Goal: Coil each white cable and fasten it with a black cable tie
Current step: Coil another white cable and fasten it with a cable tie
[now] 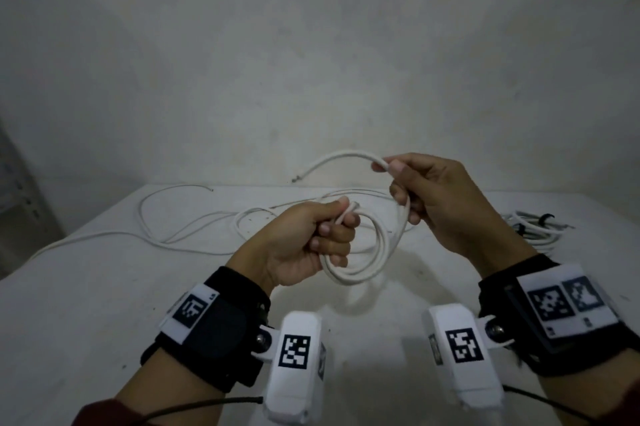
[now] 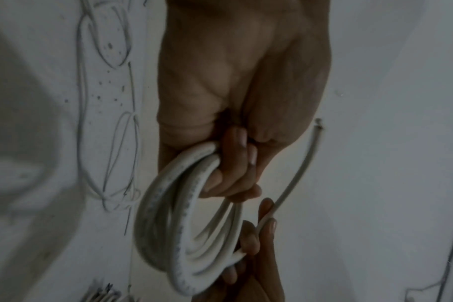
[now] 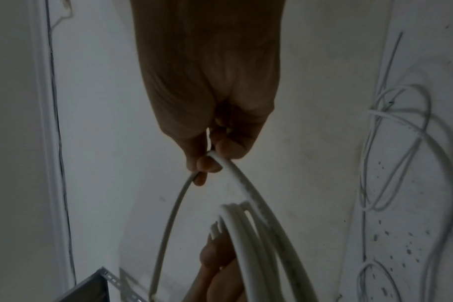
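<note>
So, head view first.
Surface: white tabletop [image 1: 104,304], a few dark specks, back edge against the wall.
Room: bare off-white plaster wall [image 1: 311,44]; grey metal shelving [image 1: 14,183] at far left.
Coil: thick white round cable wound in several loops [image 1: 360,262], held above the table between both hands; ring stands roughly upright, hanging below the left fist.
Free end: tail of the same cable [image 1: 332,160] arcs up and left from the right fingers, cut tip toward the wall.
Left hand [image 1: 311,242]: fingers curled tight round the top of the coil.
Right hand [image 1: 436,203]: thumb and forefinger pinch the tail, lower fingers curled on the outer loop.
Loose cable: thin white cable lying in slack loops on the table [image 1: 166,228], behind the hands, long run going left.
Done bundle: white coiled cables with a black tie [image 1: 540,224] at the table's right edge.

Left wrist view.
Left hand [image 2: 236,102]: fingers wrapped round the loops [image 2: 168,224]; ring runs lengthwise away from the palm.
Right fingers [image 2: 268,224]: pinch the tail at the coil's far side.
Table [image 2: 375,183]: white, speckled; blurred.

Right wrist view.
Right hand [image 3: 210,102]: fingertips clamp one strand; coil [image 3: 259,245] runs down-right to the other hand.
Shelving: grey perforated angle [image 3: 109,275], bottom left.
Loose cable [image 3: 401,143]: loops on the table at right.
</note>
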